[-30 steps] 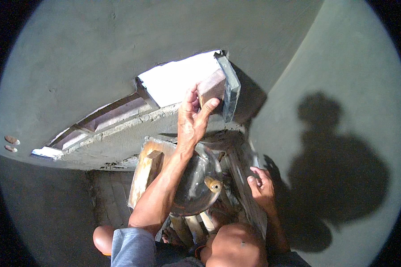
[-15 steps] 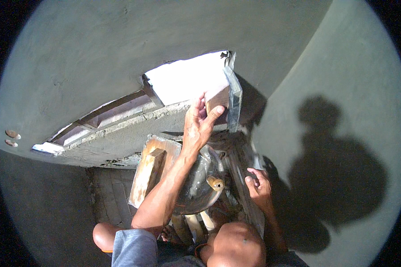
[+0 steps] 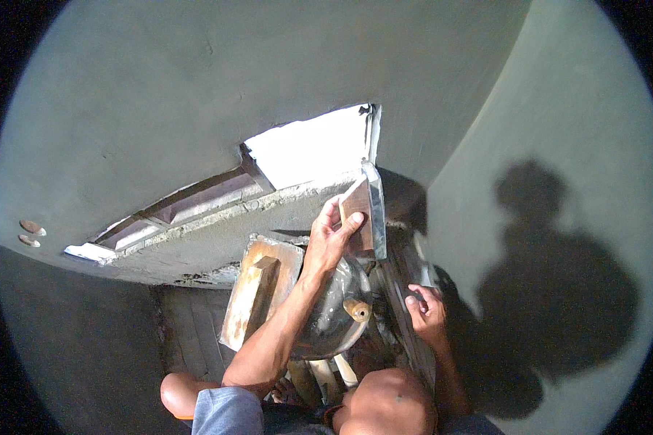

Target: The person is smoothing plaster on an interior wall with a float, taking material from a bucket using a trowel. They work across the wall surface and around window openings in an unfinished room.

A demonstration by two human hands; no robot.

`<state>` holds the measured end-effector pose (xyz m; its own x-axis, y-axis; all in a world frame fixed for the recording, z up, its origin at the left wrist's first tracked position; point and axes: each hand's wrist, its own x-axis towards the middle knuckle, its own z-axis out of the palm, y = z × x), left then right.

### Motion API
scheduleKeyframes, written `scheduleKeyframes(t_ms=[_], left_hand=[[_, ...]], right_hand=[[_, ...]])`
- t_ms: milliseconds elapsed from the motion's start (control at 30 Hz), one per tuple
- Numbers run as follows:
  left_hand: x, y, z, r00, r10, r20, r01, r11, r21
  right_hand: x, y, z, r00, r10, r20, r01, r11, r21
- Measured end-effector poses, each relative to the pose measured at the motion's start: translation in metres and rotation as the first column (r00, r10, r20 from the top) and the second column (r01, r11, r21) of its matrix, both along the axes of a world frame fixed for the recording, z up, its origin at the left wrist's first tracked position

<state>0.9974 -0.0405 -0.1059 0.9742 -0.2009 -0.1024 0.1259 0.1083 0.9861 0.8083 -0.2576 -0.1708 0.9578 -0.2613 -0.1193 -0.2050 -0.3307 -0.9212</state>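
Observation:
My left hand [image 3: 328, 243] reaches forward, fingers and thumb closed around a flat plastering tool with a brown wooden board [image 3: 357, 221] and a grey metal-looking plate along its right side. The tool stands upright just below the bright opening in the wall. My right hand [image 3: 428, 315] hovers lower on the right, fingers bent but apart, with nothing visible in it. Below my left forearm lies a plastering trowel [image 3: 263, 286] with a block-shaped wooden handle. Beside it sits a dark, smeared bowl [image 3: 330, 326], with a round wooden handle end [image 3: 358, 311] at its rim.
A grey plastered wall [image 3: 196, 87] holds a narrow framed window [image 3: 185, 206] and a bright opening [image 3: 308, 145]. The right wall [image 3: 479, 181] carries my shadow. Weathered planks [image 3: 406, 319] run below my right hand, and several pale wooden pieces [image 3: 325, 377] lie under the bowl.
My left hand has come down and closer with the tool, away from the bright opening. My right hand has barely shifted. The whole view has tilted slightly.

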Motion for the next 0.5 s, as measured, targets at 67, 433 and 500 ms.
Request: scheduleKeyframes(t_ms=[67, 433, 500], left_hand=[[0.000, -0.003, 0.016, 0.999, -0.011, 0.050, 0.014, 0.999, -0.046], [0.015, -0.016, 0.072, 0.977, 0.115, 0.177, -0.087, 0.984, -0.156], [0.019, -0.019, 0.075, 0.972, 0.121, 0.201, -0.093, 0.985, -0.146]], right_hand=[[-0.002, -0.004, -0.001, 0.999, -0.023, 0.036, 0.024, 0.999, -0.037], [-0.009, -0.011, -0.012, 0.998, -0.019, 0.066, 0.025, 0.996, -0.082], [-0.010, -0.011, -0.017, 0.995, -0.036, 0.090, 0.043, 0.996, -0.084]])
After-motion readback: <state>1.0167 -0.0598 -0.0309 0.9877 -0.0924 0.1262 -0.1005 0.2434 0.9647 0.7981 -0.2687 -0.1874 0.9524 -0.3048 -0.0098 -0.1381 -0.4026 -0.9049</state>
